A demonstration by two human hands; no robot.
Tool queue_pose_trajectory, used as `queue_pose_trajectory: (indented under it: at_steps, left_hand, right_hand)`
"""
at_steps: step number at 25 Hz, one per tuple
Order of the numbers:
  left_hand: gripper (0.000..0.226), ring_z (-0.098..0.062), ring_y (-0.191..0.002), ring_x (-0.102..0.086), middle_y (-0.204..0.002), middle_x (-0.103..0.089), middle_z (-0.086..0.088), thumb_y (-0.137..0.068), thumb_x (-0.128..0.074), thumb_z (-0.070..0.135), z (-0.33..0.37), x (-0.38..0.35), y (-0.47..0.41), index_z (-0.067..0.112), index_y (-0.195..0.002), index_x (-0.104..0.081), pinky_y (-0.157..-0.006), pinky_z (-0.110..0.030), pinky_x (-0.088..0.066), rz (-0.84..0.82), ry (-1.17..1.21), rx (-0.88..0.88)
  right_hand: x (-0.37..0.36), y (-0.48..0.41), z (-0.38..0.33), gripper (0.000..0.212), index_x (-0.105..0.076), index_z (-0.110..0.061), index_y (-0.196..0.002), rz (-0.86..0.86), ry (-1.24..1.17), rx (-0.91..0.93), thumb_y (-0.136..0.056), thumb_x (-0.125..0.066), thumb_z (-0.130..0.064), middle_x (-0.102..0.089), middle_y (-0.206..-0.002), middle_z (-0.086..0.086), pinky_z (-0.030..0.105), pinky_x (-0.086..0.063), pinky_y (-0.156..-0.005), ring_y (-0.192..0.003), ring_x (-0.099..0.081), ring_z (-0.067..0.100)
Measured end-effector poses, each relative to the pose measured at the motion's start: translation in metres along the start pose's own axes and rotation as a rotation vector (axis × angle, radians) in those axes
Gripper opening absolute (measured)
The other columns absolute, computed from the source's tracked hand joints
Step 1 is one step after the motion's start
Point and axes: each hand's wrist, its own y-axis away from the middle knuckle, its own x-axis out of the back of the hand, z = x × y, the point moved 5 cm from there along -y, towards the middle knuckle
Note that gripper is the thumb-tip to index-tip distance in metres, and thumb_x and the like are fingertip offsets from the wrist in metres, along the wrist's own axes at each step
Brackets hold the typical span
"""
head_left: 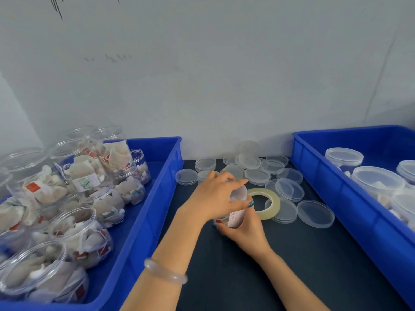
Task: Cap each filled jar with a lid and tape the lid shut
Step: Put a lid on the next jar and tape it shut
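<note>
Jar: one filled jar (pixel 235 217) is sitting upright on the dark bench (pixel 292 254), just left of the tape roll (pixel 275 201), with both hands on it.
Left hand: the left hand (pixel 215 196) is covering the top of the jar, its fingers (pixel 235 182) curling over a clear lid (pixel 239 192) and holding it there.
Right hand: the right hand (pixel 244 232) is wrapping narrowly round the lower body of the jar, bracing it from the side nearer the tape roll.
Step in hand: it looks like the lid is being seated; I cannot tell whether it is fully home.
Doing it well: I would be pressing evenly round the rim while the lower hand is stopping the jar from turning or tipping, and checking that no tea bag is caught under the edge before reaching for tape.
Spare lids: loose lids (pixel 315 213) are lying behind and to the right of the tape roll.
Left bin (pixel 143 221): well left of the tape roll, it is holding open jars (pixel 74 223) waiting for lids.
Right bin (pixel 325 191): right of the tape roll, it is holding capped jars (pixel 377 178).
</note>
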Motion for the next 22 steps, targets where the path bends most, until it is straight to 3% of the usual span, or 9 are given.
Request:
queue_pose_trajectory:
  at_steps: [2, 6, 10, 13, 17, 19, 22]
  left_hand:
    - [0.067, -0.024, -0.13, -0.031, -0.144, -0.041, 0.005, -0.09, -0.045, 0.07, 0.002, -0.005, 0.0, 0.04, -0.149, -0.036, -0.097, -0.039, -0.044, 0.068, -0.09, 0.112]
    - [0.064, -0.034, -0.123, -0.038, -0.136, -0.048, -0.008, -0.091, -0.043, 0.069, 0.021, -0.007, -0.003, 0.025, -0.137, -0.053, -0.085, -0.039, -0.041, 0.183, -0.247, 0.328]
    - [0.064, -0.028, -0.126, -0.035, -0.136, -0.047, -0.001, -0.086, -0.055, 0.066, 0.014, -0.009, -0.005, 0.032, -0.139, -0.051, -0.091, -0.037, -0.041, 0.155, -0.078, 0.241]
    - [0.059, -0.018, -0.128, -0.034, -0.136, -0.044, 0.009, -0.085, -0.061, 0.063, 0.007, -0.015, -0.003, 0.043, -0.139, -0.05, -0.098, -0.032, -0.039, 0.144, 0.153, 0.175]
    - [0.06, -0.012, -0.143, -0.022, -0.156, -0.031, 0.017, -0.093, -0.058, 0.048, 0.001, -0.013, 0.001, 0.045, -0.149, -0.036, -0.117, -0.033, -0.024, 0.037, 0.163, 0.009]
    - [0.06, -0.014, -0.146, -0.016, -0.16, -0.023, 0.013, -0.097, -0.055, 0.039, -0.005, -0.01, 0.007, 0.049, -0.15, -0.03, -0.119, -0.033, -0.016, -0.053, 0.217, -0.031]
    - [0.054, -0.018, -0.143, -0.017, -0.156, -0.024, 0.009, -0.1, -0.048, 0.046, -0.006, -0.007, 0.015, 0.052, -0.15, -0.029, -0.117, -0.036, -0.024, -0.057, 0.257, 0.002]
  right_hand:
    - [-0.001, 0.0, -0.001, 0.071, -0.044, -0.033, -0.122, 0.001, 0.005, 0.003, -0.065, -0.087, -0.032, -0.065, -0.112, -0.02, 0.014, -0.05, -0.082, -0.106, -0.064, 0.002]
    - [-0.002, 0.0, -0.001, 0.065, -0.046, -0.027, -0.116, -0.024, 0.004, 0.001, -0.065, -0.086, -0.027, -0.066, -0.107, -0.021, 0.015, -0.05, -0.077, -0.1, -0.065, 0.003]
    - [-0.001, -0.001, 0.0, 0.054, -0.054, -0.023, -0.111, -0.019, -0.006, -0.011, -0.068, -0.085, -0.023, -0.07, -0.1, -0.012, 0.023, -0.053, -0.075, -0.096, -0.068, 0.008]
    - [-0.001, -0.002, -0.002, 0.05, -0.058, -0.028, -0.11, -0.016, -0.012, 0.01, -0.067, -0.083, -0.025, -0.07, -0.103, -0.01, 0.029, -0.055, -0.079, -0.098, -0.069, 0.01]
    - [-0.002, -0.004, -0.001, 0.071, -0.05, -0.027, -0.125, -0.034, -0.057, 0.0, -0.065, -0.086, -0.02, -0.068, -0.114, -0.006, 0.032, -0.055, -0.084, -0.107, -0.067, 0.013]
    - [-0.003, -0.004, 0.002, 0.084, -0.041, -0.03, -0.133, -0.066, -0.078, -0.021, -0.065, -0.089, -0.02, -0.067, -0.119, -0.007, 0.034, -0.056, -0.087, -0.111, -0.066, 0.014]
    - [-0.005, -0.004, 0.001, 0.085, -0.038, -0.034, -0.134, -0.084, -0.047, -0.003, -0.066, -0.087, -0.023, -0.065, -0.121, -0.011, 0.038, -0.056, -0.088, -0.11, -0.066, 0.012]
